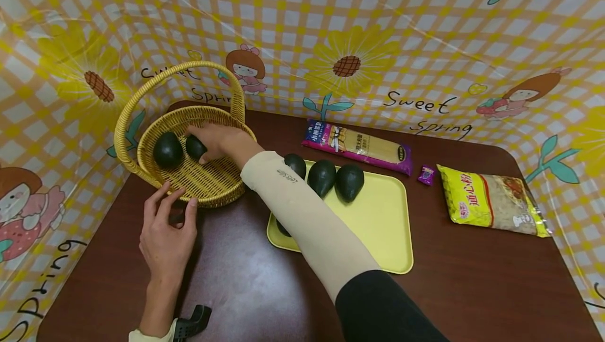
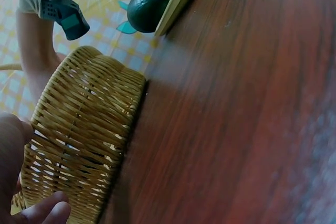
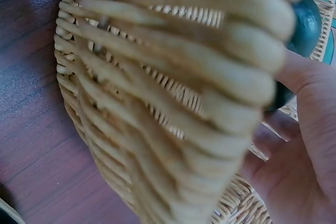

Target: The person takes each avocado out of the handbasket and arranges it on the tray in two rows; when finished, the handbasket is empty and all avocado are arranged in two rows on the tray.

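Observation:
My right hand (image 1: 218,140) reaches inside the yellow wicker basket (image 1: 229,195), its fingers and thumb around a dark green avocado (image 1: 195,147). Another avocado (image 1: 167,151) lies in the basket just left of it. In the right wrist view the woven wall (image 3: 173,87) covers much of the scene, with the right palm (image 3: 294,182) behind its rim. My left hand (image 1: 168,234) is at the basket's near side, its loosely bent fingers touching the rim. The left wrist view shows its fingertips (image 2: 50,208) against the outer weave.
Right of the basket, a yellow tray (image 1: 378,226) carries several avocados (image 1: 350,183), partly hidden by the right sleeve (image 1: 312,221). Behind it lies a purple noodle pack (image 1: 356,146). Farther right are a small purple packet (image 1: 426,175) and a yellow food bag (image 1: 491,201). The basket's handle (image 1: 129,116) arches upright.

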Available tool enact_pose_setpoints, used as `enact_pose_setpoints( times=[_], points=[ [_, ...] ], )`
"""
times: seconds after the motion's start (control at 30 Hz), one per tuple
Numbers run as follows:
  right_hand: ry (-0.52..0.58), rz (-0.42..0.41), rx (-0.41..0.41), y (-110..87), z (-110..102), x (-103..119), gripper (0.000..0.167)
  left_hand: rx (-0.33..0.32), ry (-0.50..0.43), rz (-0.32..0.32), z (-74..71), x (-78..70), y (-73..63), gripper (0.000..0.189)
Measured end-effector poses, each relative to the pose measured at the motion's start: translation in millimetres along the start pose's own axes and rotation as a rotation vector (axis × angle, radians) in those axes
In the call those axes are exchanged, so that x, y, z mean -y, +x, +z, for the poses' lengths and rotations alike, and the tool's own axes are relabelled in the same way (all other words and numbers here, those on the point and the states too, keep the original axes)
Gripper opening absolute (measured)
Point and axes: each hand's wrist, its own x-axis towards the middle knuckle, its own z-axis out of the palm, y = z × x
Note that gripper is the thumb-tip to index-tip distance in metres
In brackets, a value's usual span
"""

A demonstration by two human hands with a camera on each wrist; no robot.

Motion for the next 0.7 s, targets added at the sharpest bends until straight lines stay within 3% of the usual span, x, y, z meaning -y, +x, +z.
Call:
enact_pose_setpoints(
  times=[0.47,0.7],
  points=[
    [-0.036,0.061,0.019,-5.0,-0.4,1.2,0.088,-0.005,-0.001,0.001,-0.8,-0.7,-0.5,0.033],
    [-0.083,0.052,-0.004,-8.1,4.0,-3.1,0.09,0.001,0.008,-0.001,-1.3,-1.5,-1.1,0.033]
  ],
)
